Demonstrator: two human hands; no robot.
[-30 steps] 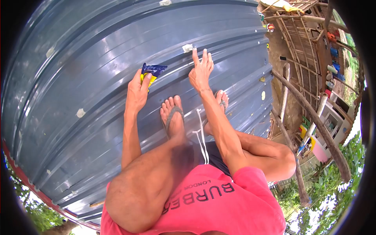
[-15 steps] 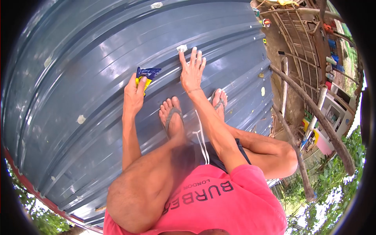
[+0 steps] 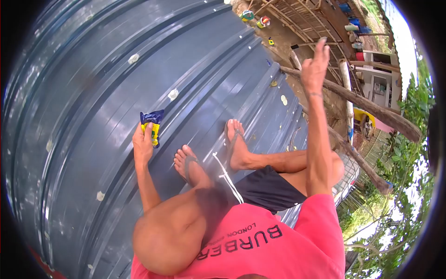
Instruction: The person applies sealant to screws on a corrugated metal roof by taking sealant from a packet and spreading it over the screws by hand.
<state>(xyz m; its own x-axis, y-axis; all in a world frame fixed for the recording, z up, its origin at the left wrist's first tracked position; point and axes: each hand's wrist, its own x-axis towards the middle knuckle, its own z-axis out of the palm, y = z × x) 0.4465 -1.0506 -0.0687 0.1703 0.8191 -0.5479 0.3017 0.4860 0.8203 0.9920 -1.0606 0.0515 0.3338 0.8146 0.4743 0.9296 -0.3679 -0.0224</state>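
My left hand (image 3: 142,145) is closed around a blue-and-yellow packet (image 3: 150,122), its blue end pointing away from me, above the grey metal roofing sheet (image 3: 116,125). My right hand (image 3: 316,69) is raised off the sheet and reaches out past its right edge. Some of its fingers stretch outward, and I see nothing held in them. A whitish patch (image 3: 173,95) sticks to one rib of the sheet, a little beyond the packet. More such pale blobs (image 3: 134,58) dot the surface.
I crouch on the ribbed sheet in flip-flops (image 3: 190,167). Past the right edge, wooden poles (image 3: 362,102) slant across a drop to the ground, where a round green-and-white container (image 3: 246,16) stands. Leafy branches (image 3: 390,204) hang at the lower right.
My right hand has lifted from the white patch and swung right, beyond the roof edge. My left hand still grips the packet. The view has turned and shifted.
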